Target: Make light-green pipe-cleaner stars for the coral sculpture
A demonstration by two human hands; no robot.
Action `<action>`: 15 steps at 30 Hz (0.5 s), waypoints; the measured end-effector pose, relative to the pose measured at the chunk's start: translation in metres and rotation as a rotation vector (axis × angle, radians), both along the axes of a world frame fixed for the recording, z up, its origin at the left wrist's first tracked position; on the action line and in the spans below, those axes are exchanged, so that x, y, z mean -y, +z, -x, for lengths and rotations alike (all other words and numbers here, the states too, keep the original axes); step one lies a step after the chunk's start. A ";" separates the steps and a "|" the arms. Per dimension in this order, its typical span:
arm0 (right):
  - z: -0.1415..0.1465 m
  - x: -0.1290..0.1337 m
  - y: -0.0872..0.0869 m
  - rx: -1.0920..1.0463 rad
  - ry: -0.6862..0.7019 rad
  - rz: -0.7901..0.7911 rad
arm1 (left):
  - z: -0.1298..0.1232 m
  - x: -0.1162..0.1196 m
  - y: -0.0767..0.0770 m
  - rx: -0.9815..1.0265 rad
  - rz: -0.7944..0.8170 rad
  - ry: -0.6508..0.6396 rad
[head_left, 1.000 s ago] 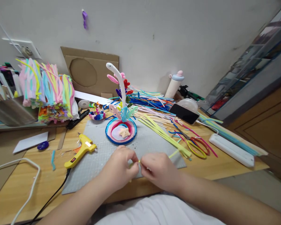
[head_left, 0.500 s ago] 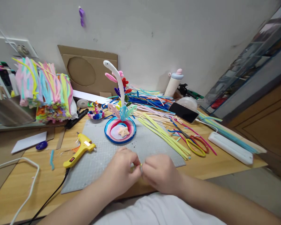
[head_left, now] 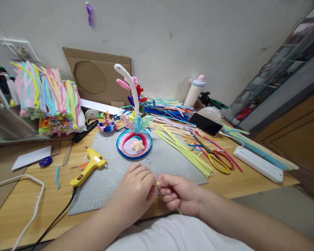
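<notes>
My right hand (head_left: 180, 194) is closed, its thumb and forefinger pinching a yellow pipe cleaner (head_left: 179, 210). A short bit of it shows at the fingertips and another stretch below the curled fingers. My left hand (head_left: 137, 190) is closed against the same spot, back of the hand up; its fingertips on the pipe cleaner are mostly hidden. Beyond the hands, on the grey cutting mat (head_left: 99, 190), stands a pipe-cleaner ornament: a round blue-and-pink base (head_left: 120, 150) with a beige star (head_left: 137, 146), a tall white curved stem (head_left: 132, 85) and coloured flowers.
Left lies a yellow glue gun (head_left: 87, 170) with its cord. Several yellow-green pipe cleaners (head_left: 183, 151), scissors (head_left: 218, 162), a phone (head_left: 205, 124) and a white power strip (head_left: 258, 164) lie to the right. Bundled pipe cleaners (head_left: 49, 94) and cardboard (head_left: 115, 76) stand behind.
My right hand has turned so its curled fingers and palm side show, with the pipe cleaner visible in them. My left hand has rolled over, its fingertips now hidden.
</notes>
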State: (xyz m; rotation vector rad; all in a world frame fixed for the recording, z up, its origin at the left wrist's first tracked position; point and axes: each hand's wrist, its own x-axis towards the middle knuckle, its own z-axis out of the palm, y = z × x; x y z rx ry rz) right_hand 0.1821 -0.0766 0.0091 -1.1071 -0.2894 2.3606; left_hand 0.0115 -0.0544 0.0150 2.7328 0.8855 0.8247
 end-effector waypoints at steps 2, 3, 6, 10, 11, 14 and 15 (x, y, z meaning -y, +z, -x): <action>0.003 0.000 0.002 0.014 0.006 -0.021 | 0.000 0.000 -0.001 0.002 -0.035 -0.011; 0.005 0.001 0.003 0.018 0.018 -0.034 | 0.000 0.000 -0.001 0.003 -0.053 -0.020; 0.007 0.003 0.003 0.155 0.031 -0.220 | 0.000 0.002 -0.002 0.008 -0.072 -0.031; 0.002 0.010 -0.002 0.775 0.021 -1.024 | -0.001 0.003 0.000 0.030 0.155 0.051; 0.000 0.011 -0.003 0.887 0.078 -1.216 | -0.001 0.003 0.001 0.029 0.263 0.083; -0.003 0.015 -0.007 1.023 0.199 -1.443 | 0.000 0.000 0.004 0.036 0.490 0.127; -0.003 0.016 -0.007 1.018 0.177 -1.390 | 0.001 -0.001 0.004 0.044 0.499 0.110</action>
